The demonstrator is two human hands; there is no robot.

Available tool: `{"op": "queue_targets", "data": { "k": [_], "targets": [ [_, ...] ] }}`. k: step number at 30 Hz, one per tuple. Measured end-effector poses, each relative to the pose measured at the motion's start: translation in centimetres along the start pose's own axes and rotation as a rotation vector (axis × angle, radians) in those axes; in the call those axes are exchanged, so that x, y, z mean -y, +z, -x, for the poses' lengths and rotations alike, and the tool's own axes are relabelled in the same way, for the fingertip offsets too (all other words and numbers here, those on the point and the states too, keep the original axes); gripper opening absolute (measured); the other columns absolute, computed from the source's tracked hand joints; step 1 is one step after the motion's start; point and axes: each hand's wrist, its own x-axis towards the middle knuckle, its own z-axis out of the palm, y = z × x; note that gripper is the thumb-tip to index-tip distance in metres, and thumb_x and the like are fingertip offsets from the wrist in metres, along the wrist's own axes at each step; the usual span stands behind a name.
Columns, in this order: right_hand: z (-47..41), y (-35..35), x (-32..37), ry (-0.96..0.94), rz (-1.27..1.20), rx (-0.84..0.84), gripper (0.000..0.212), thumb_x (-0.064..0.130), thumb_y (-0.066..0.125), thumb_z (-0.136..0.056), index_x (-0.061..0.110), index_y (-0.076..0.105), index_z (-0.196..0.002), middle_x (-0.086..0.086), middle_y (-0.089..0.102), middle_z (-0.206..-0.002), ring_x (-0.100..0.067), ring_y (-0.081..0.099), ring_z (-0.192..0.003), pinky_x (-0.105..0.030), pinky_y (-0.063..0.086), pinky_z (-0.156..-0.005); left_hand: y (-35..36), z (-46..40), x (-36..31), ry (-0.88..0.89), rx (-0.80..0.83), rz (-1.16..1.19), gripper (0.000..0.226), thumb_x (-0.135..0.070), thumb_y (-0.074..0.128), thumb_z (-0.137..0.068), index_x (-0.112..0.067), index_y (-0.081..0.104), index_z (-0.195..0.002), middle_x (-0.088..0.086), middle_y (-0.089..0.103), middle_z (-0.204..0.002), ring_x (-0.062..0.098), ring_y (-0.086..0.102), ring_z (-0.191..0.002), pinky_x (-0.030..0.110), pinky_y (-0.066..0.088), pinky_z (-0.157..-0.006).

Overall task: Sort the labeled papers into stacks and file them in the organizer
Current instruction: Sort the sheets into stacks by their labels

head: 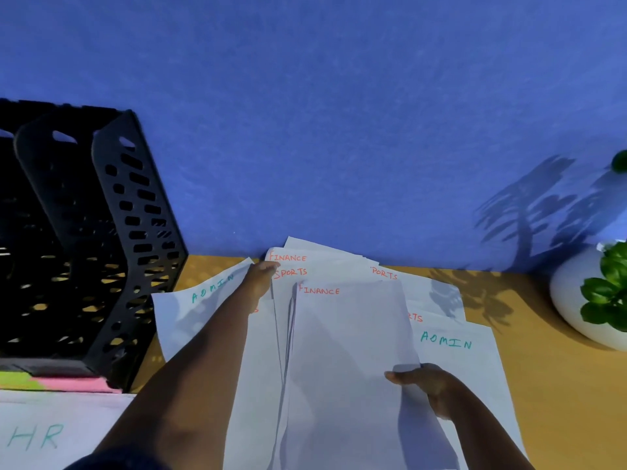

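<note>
On the desk beside the black organizer (101, 232), the thin, floppy FINANCE sheet (346, 351) is pinched at its edge by the right hand (427, 388), while the left hand (259, 278) reaches among the fanned papers, fingers hidden, grip unclear.

Both bare forearms reach forward from the near edge. The left arm stretches far up and to the centre, its left hand (260, 277) lying palm down at the far end of the reach, fingers pointing right and pressed onto a sheet; whether they curl round an edge is unclear. The right arm enters from the near right, shorter in reach. The right hand (425, 385) has its thumb lying on top of a sheet, its grip pinching that sheet's right edge.
</note>
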Motion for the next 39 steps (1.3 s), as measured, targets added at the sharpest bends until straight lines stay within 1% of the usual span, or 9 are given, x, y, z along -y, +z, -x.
{"op": "queue_targets", "data": {
  "k": [3, 6, 10, 14, 18, 22, 28, 33, 39],
  "targets": [
    [-0.3, -0.2, -0.1, 0.009, -0.014, -0.001, 0.013, -0.005, 0.075, -0.071, 0.002, 0.067, -0.078, -0.012, 0.067, -0.085, -0.032, 0.058, -0.092, -0.034, 0.041, -0.084, 0.3, -0.6, 0.1, -0.101, -0.004, 0.028, 0.042, -0.029, 0.040, -0.098, -0.015, 0.039, -0.138, 0.007, 0.040, -0.147, 0.030, 0.038, -0.135, 0.046, 0.027, -0.110],
    [-0.4, -0.2, -0.2, 0.015, -0.009, 0.016, 0.019, -0.003, 0.076, -0.070, 0.001, 0.068, -0.087, -0.014, 0.067, -0.092, -0.034, 0.057, -0.100, -0.036, 0.040, -0.089, 0.2, -1.0, 0.5, -0.102, -0.038, 0.099, 0.040, -0.028, 0.044, -0.097, -0.013, 0.043, -0.134, 0.009, 0.046, -0.142, 0.032, 0.044, -0.130, 0.041, 0.035, -0.103],
    [-0.3, -0.2, -0.1, -0.012, 0.013, 0.014, 0.021, -0.004, 0.076, -0.070, 0.000, 0.068, -0.089, -0.015, 0.068, -0.098, -0.034, 0.058, -0.101, -0.037, 0.042, -0.096, -0.1, -0.8, 1.7, 0.160, -0.431, -0.157, 0.025, -0.021, 0.064, -0.086, 0.000, 0.070, -0.098, 0.019, 0.070, -0.110, 0.034, 0.066, -0.095, 0.019, 0.041, -0.058],
    [0.1, 0.0, 0.0, -0.029, -0.010, 0.005, 0.018, -0.005, 0.075, -0.070, 0.004, 0.067, -0.083, -0.012, 0.067, -0.088, -0.029, 0.061, -0.083, -0.034, 0.048, -0.076, -0.5, 0.1, 0.7, 0.379, -0.499, -0.167, 0.016, -0.009, 0.066, -0.083, -0.002, 0.072, -0.097, 0.016, 0.072, -0.105, 0.032, 0.068, -0.094, 0.018, 0.044, -0.066],
    [0.9, 0.3, 0.0, -0.047, -0.025, -0.014, 0.040, 0.005, 0.087, -0.056, -0.004, 0.067, -0.089, -0.022, 0.067, -0.103, -0.034, 0.061, -0.090, -0.038, 0.046, -0.086, -0.8, 1.5, -1.7, 0.445, -0.537, -0.077, 0.037, -0.005, 0.069, -0.079, -0.007, 0.053, -0.113, 0.018, 0.071, -0.097, 0.025, 0.064, -0.084, 0.022, 0.041, -0.065],
    [1.5, 0.6, 0.0, -0.064, 0.007, -0.038, 0.058, 0.008, 0.090, -0.048, -0.011, 0.068, -0.098, -0.021, 0.068, -0.090, -0.034, 0.060, -0.087, -0.036, 0.047, -0.081, -1.6, 2.9, -4.2, 0.508, -0.556, -0.221, 0.021, -0.014, 0.068, -0.082, -0.007, 0.068, -0.101, 0.014, 0.073, -0.100, 0.027, 0.066, -0.090, 0.024, 0.041, -0.070],
    [2.2, 1.4, -0.4, -0.118, 0.067, -0.140, 0.035, -0.007, 0.072, -0.073, -0.017, 0.062, -0.105, -0.023, 0.067, -0.087, -0.030, 0.058, -0.068, -0.033, 0.047, -0.063, -3.9, 6.7, -7.9, 0.652, -0.685, -0.154, 0.016, -0.023, 0.065, -0.084, -0.010, 0.071, -0.092, 0.012, 0.072, -0.093, 0.029, 0.064, -0.087, 0.026, 0.043, -0.070],
    [3.4, 2.4, -0.5, -0.276, 0.139, -0.259, 0.034, 0.001, 0.075, -0.074, -0.013, 0.064, -0.102, -0.024, 0.066, -0.099, -0.031, 0.060, -0.076, -0.037, 0.047, -0.074, -5.9, 11.6, -11.1, 0.980, -0.848, -0.114, 0.020, -0.020, 0.056, -0.089, -0.003, 0.064, -0.094, 0.015, 0.069, -0.090, 0.032, 0.063, -0.081, 0.036, 0.050, -0.071],
    [5.3, 5.3, -0.7, -0.425, 0.277, -0.274, 0.019, 0.018, 0.071, -0.079, 0.005, 0.069, -0.093, -0.011, 0.064, -0.083, -0.024, 0.060, -0.077, -0.024, 0.042, -0.062, -6.8, 17.5, -13.4, 1.289, -1.102, -0.107, 0.026, -0.013, 0.046, -0.095, 0.009, 0.059, -0.095, 0.021, 0.061, -0.071, 0.023, 0.048, -0.055, 0.021, 0.022, -0.053]
  ]
}}
